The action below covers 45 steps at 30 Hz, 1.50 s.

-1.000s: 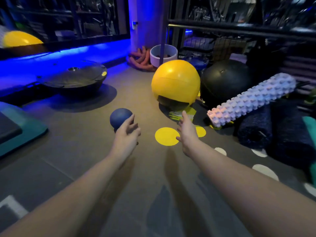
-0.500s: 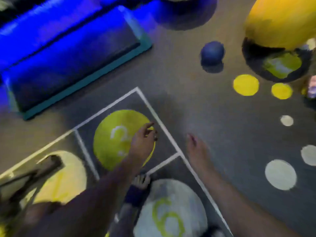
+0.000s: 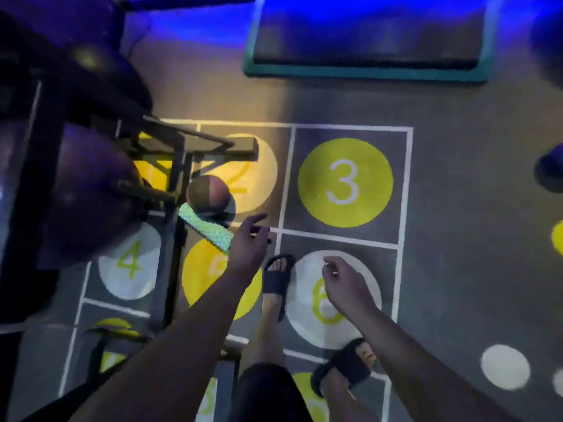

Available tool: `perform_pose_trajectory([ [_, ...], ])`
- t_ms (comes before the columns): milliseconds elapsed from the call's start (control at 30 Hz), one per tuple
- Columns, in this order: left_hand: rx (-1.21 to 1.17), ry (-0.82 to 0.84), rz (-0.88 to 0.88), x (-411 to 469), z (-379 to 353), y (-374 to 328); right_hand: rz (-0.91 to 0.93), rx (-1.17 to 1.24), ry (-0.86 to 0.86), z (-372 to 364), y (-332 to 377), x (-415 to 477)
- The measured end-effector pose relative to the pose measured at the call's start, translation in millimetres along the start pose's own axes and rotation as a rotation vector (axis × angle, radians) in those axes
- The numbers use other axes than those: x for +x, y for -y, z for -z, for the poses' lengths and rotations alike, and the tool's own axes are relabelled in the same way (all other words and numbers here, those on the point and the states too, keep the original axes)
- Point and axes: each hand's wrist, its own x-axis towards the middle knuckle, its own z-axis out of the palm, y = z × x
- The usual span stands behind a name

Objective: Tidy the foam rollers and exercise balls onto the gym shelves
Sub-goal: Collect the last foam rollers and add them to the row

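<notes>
Floor point(image 3: 457, 239): grey, with a white-lined grid of numbered circles. The widest bare stretch lies right of the grid.
Rack point(image 3: 176, 178): a dark metal frame at left. Its bars cross squares 2, 4 and 5, and its left part runs out of view.
Big balls point(image 3: 88, 190): two dark ones in the rack, blurred and cut off at the left edge.
Mat point(image 3: 365, 73): teal-edged, at the top and well apart from the grid. Its far side is lost in blue glow.
Roller point(image 3: 205, 231): mint and knobbly, on the floor just beside the rack's post. Its near end is hidden behind the left wrist.
Small ball point(image 3: 208, 194): on circle 2 at the roller's far end; whether they touch is unclear.
Blue ball point(image 3: 550, 172): at the right edge, cut off.
Slides point(image 3: 278, 277): dark, on both feet beside circle 6.
Left hand point(image 3: 248, 242): fingers loose and apart, holding nothing, just above the roller's near end.
Right hand point(image 3: 344, 281): over circle 6, fingers loosely curled with nothing seen in them; blurred.
</notes>
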Motion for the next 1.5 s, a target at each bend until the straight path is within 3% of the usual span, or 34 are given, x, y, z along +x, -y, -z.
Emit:
perform_pose_trajectory([
  [200, -0.097, -0.071, 0.231, 37, 50, 109, 0.02, -0.218, 0.127, -94, 29, 66],
  [400, -0.082, -0.044, 0.444, 112, 77, 207, -0.048, -0.327, 0.151, -177, 37, 123],
  [567, -0.131, -0.05, 0.474, 214, 88, 252, -0.054, -0.384, 0.18, -235, 49, 196],
  [800, 0.064, -0.138, 0.495, 385, 98, 371, 0.009, -0.347, 0.183, -320, 63, 333],
  [900, -0.023, -0.117, 0.642, 428, 83, 386, 0.078, -0.416, 0.232, -350, 58, 381],
  [967, -0.057, -0.2, 0.679, 439, 71, 398, 0.089, -0.427, 0.264, -361, 50, 400],
  [1133, -0.374, -0.485, 0.539, 384, 72, 391, 0.006, -0.412, 0.202, -351, 39, 404],
  [1200, -0.364, -0.537, 0.466, 340, 77, 369, 0.028, -0.377, 0.157, -340, 54, 393],
  [1300, -0.238, -0.546, 0.309, 292, 95, 331, 0.255, -0.395, 0.08, -329, 107, 388],
  [1367, -0.198, -0.511, 0.198, 305, 117, 318, 0.477, -0.404, 0.07, -330, 152, 399],
  [1433, -0.213, -0.455, 0.135, 340, 141, 303, 0.671, -0.481, 0.136, -339, 192, 420],
  [1500, -0.363, -0.428, 0.151, 385, 157, 285, 0.718, -0.576, 0.234, -352, 215, 448],
])
